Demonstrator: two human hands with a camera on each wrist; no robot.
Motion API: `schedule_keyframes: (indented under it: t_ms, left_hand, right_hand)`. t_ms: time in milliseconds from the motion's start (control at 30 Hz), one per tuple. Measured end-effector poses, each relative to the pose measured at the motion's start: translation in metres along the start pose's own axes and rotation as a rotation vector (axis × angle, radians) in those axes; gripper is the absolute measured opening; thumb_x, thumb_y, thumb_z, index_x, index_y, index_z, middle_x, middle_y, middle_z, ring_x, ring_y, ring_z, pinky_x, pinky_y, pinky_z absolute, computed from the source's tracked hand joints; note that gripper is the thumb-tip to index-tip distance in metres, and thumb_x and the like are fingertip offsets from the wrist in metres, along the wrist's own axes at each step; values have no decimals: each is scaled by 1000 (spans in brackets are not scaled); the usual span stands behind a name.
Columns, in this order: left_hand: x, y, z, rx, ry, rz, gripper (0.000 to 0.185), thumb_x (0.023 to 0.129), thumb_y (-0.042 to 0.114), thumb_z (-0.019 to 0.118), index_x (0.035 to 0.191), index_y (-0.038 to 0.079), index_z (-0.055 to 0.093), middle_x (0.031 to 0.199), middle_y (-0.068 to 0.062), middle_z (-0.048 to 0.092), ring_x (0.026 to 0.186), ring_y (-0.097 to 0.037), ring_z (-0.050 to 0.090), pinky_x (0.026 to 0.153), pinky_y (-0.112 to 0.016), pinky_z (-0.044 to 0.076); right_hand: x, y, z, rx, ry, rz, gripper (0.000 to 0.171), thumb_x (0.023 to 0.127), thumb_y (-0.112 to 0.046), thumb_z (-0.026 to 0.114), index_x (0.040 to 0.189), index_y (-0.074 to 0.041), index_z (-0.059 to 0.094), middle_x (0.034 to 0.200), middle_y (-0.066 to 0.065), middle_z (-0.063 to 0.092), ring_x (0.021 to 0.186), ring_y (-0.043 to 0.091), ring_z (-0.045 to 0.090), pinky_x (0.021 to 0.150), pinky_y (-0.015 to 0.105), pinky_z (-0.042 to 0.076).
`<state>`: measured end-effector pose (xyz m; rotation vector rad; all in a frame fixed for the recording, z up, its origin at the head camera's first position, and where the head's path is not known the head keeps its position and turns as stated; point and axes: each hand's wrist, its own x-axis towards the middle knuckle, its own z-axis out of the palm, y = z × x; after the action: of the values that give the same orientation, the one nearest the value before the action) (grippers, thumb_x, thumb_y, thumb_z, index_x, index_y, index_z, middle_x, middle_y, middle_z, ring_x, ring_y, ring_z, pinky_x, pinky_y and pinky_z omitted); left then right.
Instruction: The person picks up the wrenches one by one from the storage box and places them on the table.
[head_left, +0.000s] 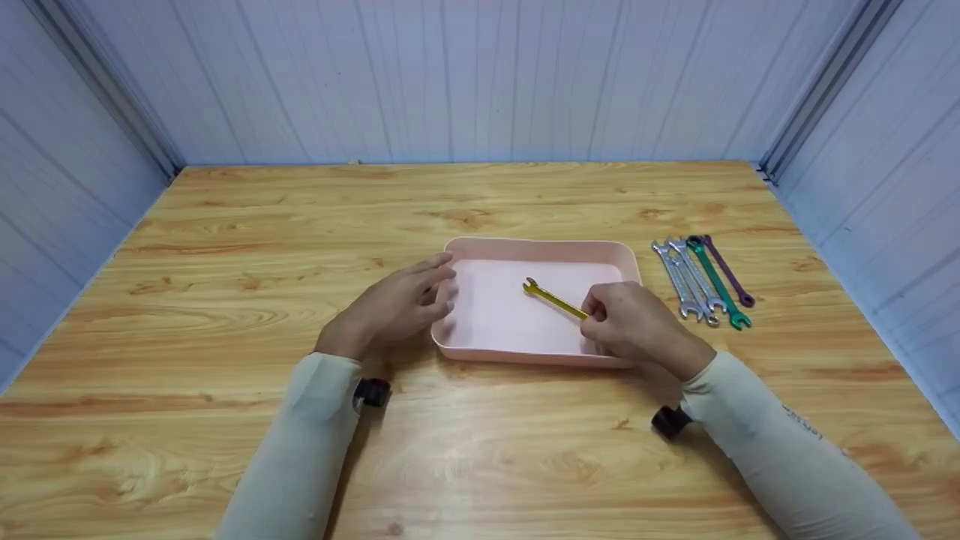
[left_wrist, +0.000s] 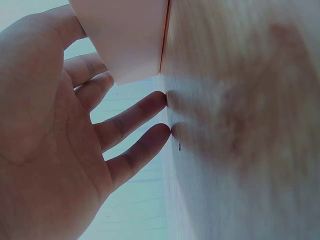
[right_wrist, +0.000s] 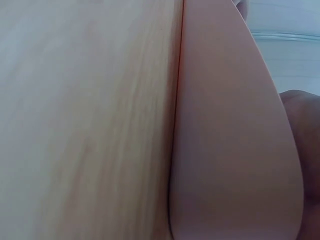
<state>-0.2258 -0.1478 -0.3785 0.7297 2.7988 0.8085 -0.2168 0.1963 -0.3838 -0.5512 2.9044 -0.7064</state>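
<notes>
A golden-yellow wrench [head_left: 555,300] is pinched near one end by my right hand [head_left: 634,322]; its open-jawed end points up and left above the tray floor. Below it is a shallow pink tray [head_left: 487,315] on the wooden table. My left hand [head_left: 397,311] lies along the tray's left wall, fingers loosely spread at the rim. In the left wrist view, two fingers of that hand reach down to the tabletop beside the tray's corner. The tray wall [right_wrist: 230,130] fills much of the right wrist view and hides most of the right hand and the wrench.
Right of the tray lie several silver wrenches [head_left: 682,281] side by side, with a green wrench [head_left: 718,281] and a purple wrench [head_left: 727,270] next to them. White panel walls [head_left: 480,82] enclose the table [head_left: 262,225] at the back and sides.
</notes>
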Motion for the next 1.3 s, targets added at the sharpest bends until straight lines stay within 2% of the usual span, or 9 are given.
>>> schedule_keyframes:
  t_ms: [100, 500, 767, 1100, 1300]
  left_hand:
    - [1, 0, 0, 4, 7, 11, 51, 101, 29, 58, 148, 11, 51, 164, 4, 27, 145, -20, 33, 112, -42, 35]
    - [2, -2, 1, 11, 12, 8, 50, 101, 29, 59, 147, 12, 52, 163, 3, 28, 145, -20, 33, 113, -42, 34]
    - [1, -1, 1, 8, 9, 10, 50, 101, 29, 58, 147, 12, 51, 164, 3, 27, 146, -21, 32, 113, -42, 34]
    - [1, -1, 0, 2, 1, 17, 50, 101, 29, 58, 148, 13, 51, 164, 5, 26, 147, -20, 30, 112, -42, 34]
    - [1, -1, -1, 12, 5, 25, 50, 101, 29, 57, 148, 11, 51, 164, 3, 26, 147, -20, 30, 112, -42, 34]
  right_hand:
    - [0, 0, -1, -4, 30, -24, 6, 80, -12, 63, 82, -9, 67, 69, -1, 58, 61, 15, 51, 57, 30, 41]
    - [0, 0, -7, 90, 75, -3, 6, 84, -12, 65, 86, -7, 68, 76, 3, 61, 68, 18, 54, 60, 31, 43]
    - [-1, 2, -12, 143, 71, 18, 5, 84, -10, 65, 87, -7, 67, 77, 4, 61, 69, 18, 54, 59, 28, 44]
    - [-4, 6, -23, 206, 137, -34, 7, 84, -8, 63, 87, -5, 68, 78, 5, 62, 70, 19, 54, 60, 28, 45]
    - [-5, 9, -29, 215, 149, -43, 6, 86, -7, 62, 87, -6, 68, 80, 5, 61, 70, 21, 53, 61, 32, 45]
